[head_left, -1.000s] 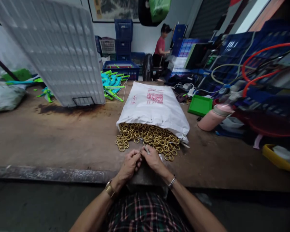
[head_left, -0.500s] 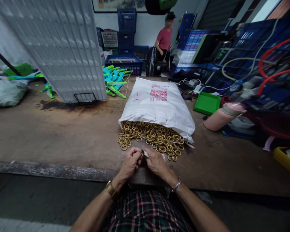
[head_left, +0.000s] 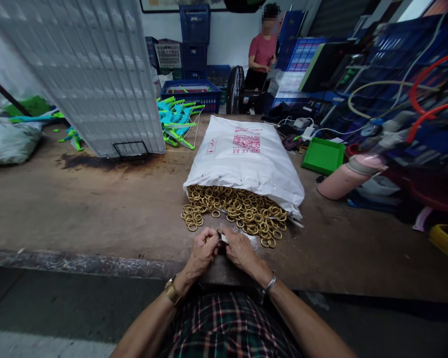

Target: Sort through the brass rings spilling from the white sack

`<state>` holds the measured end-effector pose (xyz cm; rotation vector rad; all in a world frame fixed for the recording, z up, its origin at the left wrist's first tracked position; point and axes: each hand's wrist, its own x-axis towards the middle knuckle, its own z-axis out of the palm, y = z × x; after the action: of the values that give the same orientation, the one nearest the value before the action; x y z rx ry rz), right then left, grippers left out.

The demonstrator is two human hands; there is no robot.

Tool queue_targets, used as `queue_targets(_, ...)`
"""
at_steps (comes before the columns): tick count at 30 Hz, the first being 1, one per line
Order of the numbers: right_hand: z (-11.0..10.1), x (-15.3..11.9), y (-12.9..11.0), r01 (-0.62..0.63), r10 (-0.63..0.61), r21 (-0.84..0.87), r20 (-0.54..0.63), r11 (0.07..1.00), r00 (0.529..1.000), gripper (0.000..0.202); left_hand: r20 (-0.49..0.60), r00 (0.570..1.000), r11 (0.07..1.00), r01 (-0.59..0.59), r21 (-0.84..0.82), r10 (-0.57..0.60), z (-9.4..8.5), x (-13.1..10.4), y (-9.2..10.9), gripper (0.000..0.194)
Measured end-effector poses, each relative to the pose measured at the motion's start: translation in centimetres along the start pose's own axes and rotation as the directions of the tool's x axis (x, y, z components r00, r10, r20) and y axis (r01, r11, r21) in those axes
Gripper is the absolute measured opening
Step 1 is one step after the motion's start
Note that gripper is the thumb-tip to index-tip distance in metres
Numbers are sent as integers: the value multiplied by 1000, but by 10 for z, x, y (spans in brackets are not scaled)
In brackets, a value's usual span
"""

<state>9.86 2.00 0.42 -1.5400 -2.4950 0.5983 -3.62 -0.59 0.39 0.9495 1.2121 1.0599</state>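
Observation:
My left hand [head_left: 204, 248] is closed in a pinch just above the table's front part, and a glint of a brass-coloured ring [head_left: 207, 240] shows among its fingers. Facing it, my right hand [head_left: 242, 251] is closed on a small flat pale tool [head_left: 223, 239], whose dark end meets the left fingertips. Its exact kind is too small to make out. Beyond both hands, a heap of brass-coloured rings [head_left: 242, 211] spills from the mouth of a white woven sack [head_left: 242, 154] with red print, lying on its side.
The brown wooden table [head_left: 97, 214] carries a translucent ribbed panel [head_left: 108, 89] and blue-green plastic pieces [head_left: 179, 122] at left. To the right are a green tray [head_left: 324, 155], a pink bottle [head_left: 349, 178] and a yellow container [head_left: 446, 243]. Behind stand blue crates [head_left: 194, 54] and a person [head_left: 263, 52].
Both my hands stay at almost the same spot, with slightly more of the pale tool showing between them. The person in the back has straightened up. The view has shifted slightly.

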Motion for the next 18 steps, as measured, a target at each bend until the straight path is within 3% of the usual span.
queue_targets(5,-3,7,-4,-80,80,-44,11,996,997,30,43,999,998,35,-57,-33,-5,-5,3,27)
queue_targets(9,-3,18,6,-155,155,0,-58,988,986,24,104,991,986,94,-141,-80,-2,-13,12,29)
queue_targets(12,1,24,11,-144,183,263,-129,954,975,20,106,990,960,112,-255,-88,-1,-14,11,32)
queue_targets(15,10,28,10,-118,205,615,-72,780,976,30,95,984,926,172,-335,-149,1,-5,2,39)
queue_targets(18,22,31,8,-125,195,772,2,623,981,37,53,976,896,214,-388,-210,2,10,-9,51)
